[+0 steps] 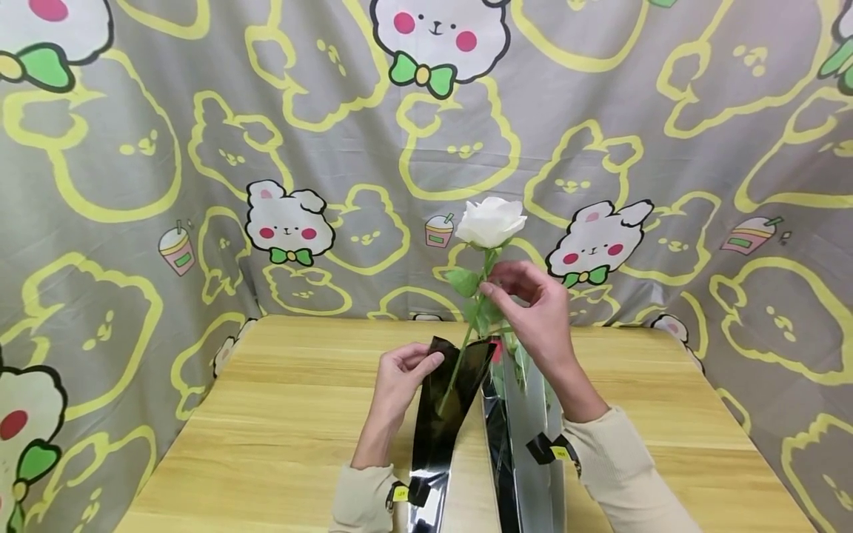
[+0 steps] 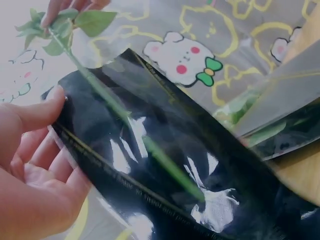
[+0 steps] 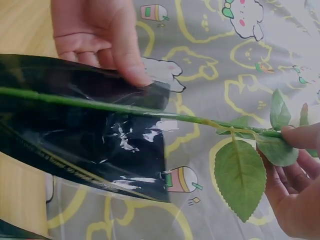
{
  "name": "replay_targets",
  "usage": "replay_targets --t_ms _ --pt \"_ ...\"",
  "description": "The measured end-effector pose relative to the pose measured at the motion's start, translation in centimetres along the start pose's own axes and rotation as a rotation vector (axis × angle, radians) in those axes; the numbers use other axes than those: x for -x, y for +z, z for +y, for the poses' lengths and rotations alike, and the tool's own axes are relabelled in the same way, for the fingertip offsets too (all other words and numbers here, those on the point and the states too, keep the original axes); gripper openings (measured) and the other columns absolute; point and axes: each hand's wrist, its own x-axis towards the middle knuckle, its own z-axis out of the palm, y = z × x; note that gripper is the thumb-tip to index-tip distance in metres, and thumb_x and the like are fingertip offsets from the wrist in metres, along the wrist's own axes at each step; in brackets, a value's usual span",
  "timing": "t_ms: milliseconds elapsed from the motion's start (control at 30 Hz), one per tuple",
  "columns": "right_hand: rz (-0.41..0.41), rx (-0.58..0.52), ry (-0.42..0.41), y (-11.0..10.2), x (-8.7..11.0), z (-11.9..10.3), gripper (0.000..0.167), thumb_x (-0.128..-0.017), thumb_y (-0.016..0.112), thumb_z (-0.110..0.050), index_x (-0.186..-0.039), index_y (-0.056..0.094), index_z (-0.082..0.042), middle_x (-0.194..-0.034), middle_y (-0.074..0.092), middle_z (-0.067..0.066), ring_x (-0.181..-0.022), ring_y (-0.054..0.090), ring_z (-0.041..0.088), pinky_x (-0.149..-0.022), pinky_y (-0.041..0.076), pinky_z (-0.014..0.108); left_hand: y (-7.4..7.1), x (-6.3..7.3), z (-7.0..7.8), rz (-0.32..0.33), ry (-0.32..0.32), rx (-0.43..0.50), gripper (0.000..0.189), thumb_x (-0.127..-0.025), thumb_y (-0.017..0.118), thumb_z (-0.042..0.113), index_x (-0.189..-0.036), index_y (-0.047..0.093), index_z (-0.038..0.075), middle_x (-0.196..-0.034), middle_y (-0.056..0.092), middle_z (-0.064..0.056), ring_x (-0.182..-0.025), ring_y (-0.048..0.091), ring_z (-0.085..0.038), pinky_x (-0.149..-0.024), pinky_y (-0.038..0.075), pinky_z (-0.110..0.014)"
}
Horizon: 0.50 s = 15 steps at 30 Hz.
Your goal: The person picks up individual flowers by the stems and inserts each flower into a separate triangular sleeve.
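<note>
A white rose [image 1: 492, 222] with green leaves [image 3: 241, 180] stands tilted above the table. My right hand [image 1: 540, 311] pinches its stem just below the bloom, between thumb and fingers. The stem's lower part [image 2: 170, 167] runs into a dark, glossy flower sleeve [image 1: 436, 437] and shows through its film. My left hand [image 1: 400, 377] grips the sleeve's upper left edge, thumb [image 2: 57, 102] on the near face and the other fingers behind. Gold lettering lines the sleeve's edges in both wrist views. The bloom itself lies outside the wrist views.
Just right of the sleeve, another wrapped bundle [image 1: 533, 444] lies on the wooden table [image 1: 266, 444], with a bit of red [image 1: 496, 350] and green leaves inside. A grey cartoon-print cloth [image 1: 360, 163] hangs behind the table and along both sides.
</note>
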Motion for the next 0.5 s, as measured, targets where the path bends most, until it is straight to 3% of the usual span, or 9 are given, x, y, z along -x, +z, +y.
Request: replay_targets --t_ms 167,500 --pt "0.021 -0.025 0.014 -0.03 -0.12 -0.15 0.019 -0.088 0.079 0.000 -0.105 0.072 0.004 -0.099 0.074 0.013 -0.084 0.069 0.016 -0.078 0.057 0.024 -0.31 0.17 0.28 -0.048 -0.048 -0.002 0.022 -0.093 0.075 0.005 -0.108 0.070 -0.010 -0.089 0.076 -0.004 -0.088 0.067 -0.009 -0.081 0.052 -0.025" --pt "0.054 -0.081 0.016 -0.38 -0.74 -0.74 0.023 -0.088 0.078 0.004 -0.109 0.071 0.007 -0.098 0.075 0.006 -0.085 0.071 0.017 -0.071 0.057 0.023 -0.86 0.33 0.60 -0.132 -0.077 0.049 0.029 -0.095 0.071 0.010 -0.116 0.067 -0.008 -0.089 0.070 0.003 -0.085 0.061 -0.009 -0.070 0.051 -0.024"
